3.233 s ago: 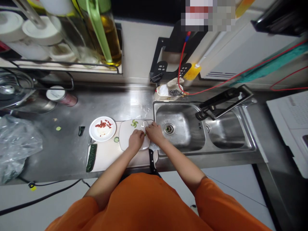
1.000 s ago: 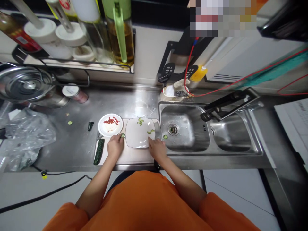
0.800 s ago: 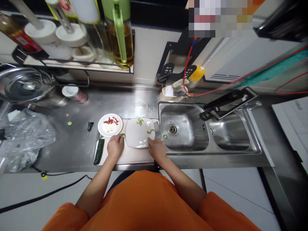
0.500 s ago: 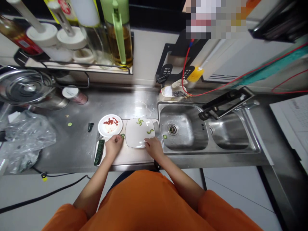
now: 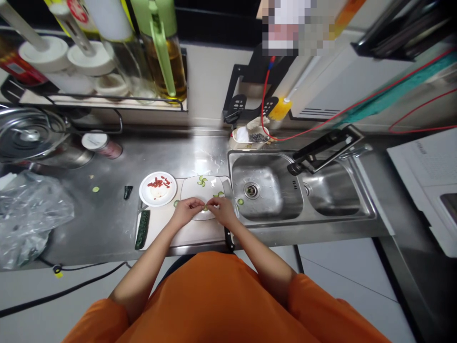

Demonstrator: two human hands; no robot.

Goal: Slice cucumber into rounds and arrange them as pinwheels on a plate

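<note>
My left hand and my right hand meet over the front part of a white square plate. Between their pinched fingertips is a small green cucumber slice, partly covered by the fingers. Thin cucumber pieces form a small curved pattern at the plate's far side, and more cucumber pieces lie at its right, partly behind my right hand. The plate stands on a pale cutting board. A loose cucumber slice is beside my left hand, and a cut cucumber length rests at the board's left edge.
A round white plate with red pieces stands at the board's far left. A black knife handle juts over the front edge. To the right is a steel sink; to the left, a plastic bag and a cucumber end.
My left hand has moved right from the board onto the plate, bringing a cucumber slice. My right hand has shifted slightly, and both hands' fingertips now meet. The camera view has turned a little.
</note>
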